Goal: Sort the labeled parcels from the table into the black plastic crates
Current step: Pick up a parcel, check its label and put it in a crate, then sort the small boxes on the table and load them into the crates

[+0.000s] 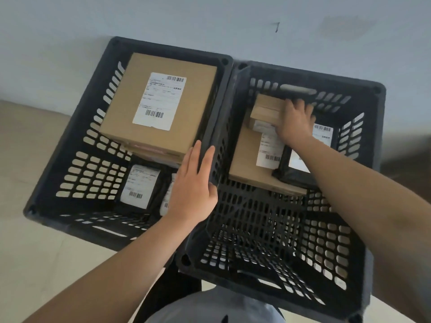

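Placement step: right hand (294, 120) grips small cardboard parcel (268, 110), setting it atop parcels at far end of right crate (375, 127). Left hand (194, 183), fingers straight, rests on left crate (58, 164) rim. Next, probably: let go, lift clear.

Behind my view — a pale grey wall (210, 17) with a dark mark (276, 27); beige floor (28, 241) below.

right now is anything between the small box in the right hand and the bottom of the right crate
Yes. The right hand grips a small brown cardboard box at the far end of the right black plastic crate, above a flat brown cardboard parcel and beside a black poly mailer. Bare floor shows nearer the person.
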`<state>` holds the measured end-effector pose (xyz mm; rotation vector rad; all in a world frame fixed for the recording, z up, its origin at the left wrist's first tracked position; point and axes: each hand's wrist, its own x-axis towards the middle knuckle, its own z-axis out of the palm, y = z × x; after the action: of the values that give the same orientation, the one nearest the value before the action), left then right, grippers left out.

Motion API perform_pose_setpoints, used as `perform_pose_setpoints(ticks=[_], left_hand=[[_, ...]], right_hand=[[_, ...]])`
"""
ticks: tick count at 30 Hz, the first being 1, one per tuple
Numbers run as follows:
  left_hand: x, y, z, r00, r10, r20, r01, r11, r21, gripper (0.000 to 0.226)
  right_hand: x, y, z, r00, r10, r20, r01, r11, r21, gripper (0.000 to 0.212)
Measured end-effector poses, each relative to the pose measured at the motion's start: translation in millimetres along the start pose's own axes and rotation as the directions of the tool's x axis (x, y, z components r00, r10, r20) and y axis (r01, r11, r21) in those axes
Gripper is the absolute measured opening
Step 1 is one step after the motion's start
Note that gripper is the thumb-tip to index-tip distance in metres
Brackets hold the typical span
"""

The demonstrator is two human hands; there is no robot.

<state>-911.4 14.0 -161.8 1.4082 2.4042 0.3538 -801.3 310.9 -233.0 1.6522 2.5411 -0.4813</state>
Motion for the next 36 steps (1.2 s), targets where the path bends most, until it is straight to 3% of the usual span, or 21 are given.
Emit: perform_pose_setpoints(ticks=[2, 10, 16, 22, 25, 27, 30, 32, 34, 36], left_hand=[[-0.2, 0.6, 0.3, 1.000, -0.008, -0.001, 0.008, 1.000, 0.003, 0.084], [1.2, 2.8, 0.8, 1.000, -0.026, 0.010, 0.026, 0.999, 0.019, 0.084], [2.8, 0.8, 3.4, 1.000, -0.027, 0.009, 0.027, 0.998, 0.058, 0.085], [1.0, -1.7, -1.0, 0.998, -0.018, 0.052, 0.016, 0.999, 0.030, 0.085], [-2.4, 4.9, -13.4, 0.994, -0.026, 0.108, 0.028, 0.999, -0.018, 0.085], [-15.2, 6.8, -25.6, 0.996, 0.004, 0.089, 0.007, 0.993, -0.114, 0.080], [-58.1, 0.8, -38.9, 0.999, 0.036, 0.026, -0.020, 0.887, -0.460, 0.060], [-96.6, 3.5, -42.8, 0.995, 0.044, 0.086, 0.030, 0.707, -0.706, 0.043], [-130.1, 17.0, -41.1, 0.976, 0.094, 0.195, 0.112, 0.553, -0.826, 0.032], [-156.0, 35.7, -35.5, 0.950, 0.148, 0.275, 0.173, 0.482, -0.859, 0.027]], right_hand=[[-5.3, 3.5, 4.2, 1.000, -0.001, -0.029, 0.000, 0.999, -0.040, 0.056], [-9.6, 10.8, 5.5, 0.999, -0.046, -0.021, 0.045, 0.998, -0.036, 0.068], [-52.7, 11.5, -20.5, 0.999, 0.004, -0.040, 0.006, 0.965, 0.262, 0.085], [-204.0, 0.4, -28.6, 0.963, 0.266, -0.031, -0.161, 0.667, 0.728, 0.051], [-284.6, -9.8, -28.6, 0.936, 0.345, 0.072, -0.237, 0.464, 0.854, 0.033], [-328.0, -12.6, -33.2, 0.923, 0.374, 0.097, -0.252, 0.393, 0.884, 0.025], [-383.6, -10.6, -48.0, 0.899, 0.433, 0.069, -0.239, 0.352, 0.905, 0.019], [-418.2, -10.8, -57.3, 0.879, 0.476, 0.021, -0.200, 0.329, 0.923, 0.019], [-450.4, -12.3, -62.7, 0.837, 0.547, -0.017, -0.175, 0.296, 0.939, 0.018], [-481.5, -14.6, -66.0, 0.802, 0.597, -0.027, -0.168, 0.268, 0.949, 0.017]])
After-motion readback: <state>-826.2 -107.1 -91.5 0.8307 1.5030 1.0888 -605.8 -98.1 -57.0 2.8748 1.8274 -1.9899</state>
